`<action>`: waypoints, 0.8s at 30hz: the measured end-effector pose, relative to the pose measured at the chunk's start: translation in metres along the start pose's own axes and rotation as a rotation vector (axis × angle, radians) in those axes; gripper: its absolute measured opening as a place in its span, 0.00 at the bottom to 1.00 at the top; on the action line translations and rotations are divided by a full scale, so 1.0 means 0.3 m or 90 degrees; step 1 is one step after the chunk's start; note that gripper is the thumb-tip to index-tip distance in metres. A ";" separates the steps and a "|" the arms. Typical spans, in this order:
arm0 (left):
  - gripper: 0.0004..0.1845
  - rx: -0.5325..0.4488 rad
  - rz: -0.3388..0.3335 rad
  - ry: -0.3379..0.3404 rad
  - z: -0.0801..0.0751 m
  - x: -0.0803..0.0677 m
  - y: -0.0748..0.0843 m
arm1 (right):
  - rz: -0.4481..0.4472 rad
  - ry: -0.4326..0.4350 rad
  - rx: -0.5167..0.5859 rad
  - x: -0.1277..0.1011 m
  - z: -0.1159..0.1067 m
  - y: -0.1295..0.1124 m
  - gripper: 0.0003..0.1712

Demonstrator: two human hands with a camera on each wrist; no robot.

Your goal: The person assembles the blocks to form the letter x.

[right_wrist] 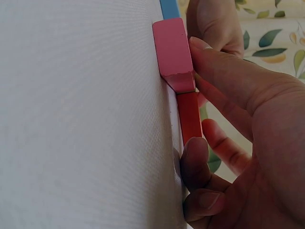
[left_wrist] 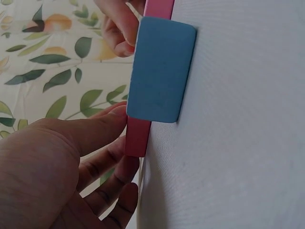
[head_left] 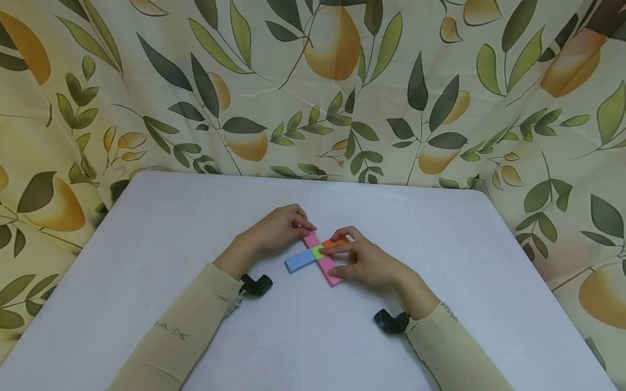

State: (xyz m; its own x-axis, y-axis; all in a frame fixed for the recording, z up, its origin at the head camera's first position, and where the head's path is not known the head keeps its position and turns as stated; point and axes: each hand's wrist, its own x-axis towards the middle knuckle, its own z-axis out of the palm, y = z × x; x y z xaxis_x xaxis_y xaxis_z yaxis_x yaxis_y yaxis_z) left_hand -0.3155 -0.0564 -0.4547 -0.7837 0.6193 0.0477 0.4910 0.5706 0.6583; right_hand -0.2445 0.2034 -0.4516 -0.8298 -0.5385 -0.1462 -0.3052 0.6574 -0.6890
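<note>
Flat on the table lies a cross of coloured blocks around a small green block (head_left: 318, 251). My left hand (head_left: 281, 225) pinches the far pink block (head_left: 311, 239) at its outer end, thumb against one side and fingers at the tip. The blue block (head_left: 300, 261) points to the left, in front of that hand. My right hand (head_left: 370, 260) is spread over the right side, its index fingertip on the green block and thumb on the near pink block (head_left: 330, 271). Other right fingers touch the orange block (right_wrist: 190, 117), partly covered by them.
The blocks rest on a white-covered table (head_left: 303, 336). Behind it hangs a patterned curtain (head_left: 293, 98) with leaves and fruit. Black wrist cameras stick out from the left cuff (head_left: 256, 285) and the right cuff (head_left: 391, 321).
</note>
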 end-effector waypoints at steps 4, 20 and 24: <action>0.11 -0.002 -0.006 -0.002 -0.001 0.000 0.003 | 0.002 -0.002 0.002 0.001 0.001 -0.001 0.27; 0.11 -0.008 -0.017 -0.008 -0.005 -0.003 0.018 | 0.001 0.000 -0.004 -0.004 -0.004 -0.012 0.27; 0.13 -0.014 -0.025 -0.012 -0.006 -0.004 0.018 | -0.004 0.002 -0.013 -0.004 -0.005 -0.014 0.27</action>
State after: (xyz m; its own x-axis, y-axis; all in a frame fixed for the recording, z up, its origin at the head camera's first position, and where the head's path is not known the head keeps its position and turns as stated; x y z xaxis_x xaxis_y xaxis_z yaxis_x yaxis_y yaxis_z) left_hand -0.3126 -0.0551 -0.4499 -0.7947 0.6069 0.0081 0.4516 0.5823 0.6760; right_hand -0.2428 0.2020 -0.4475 -0.8297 -0.5403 -0.1399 -0.3196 0.6654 -0.6746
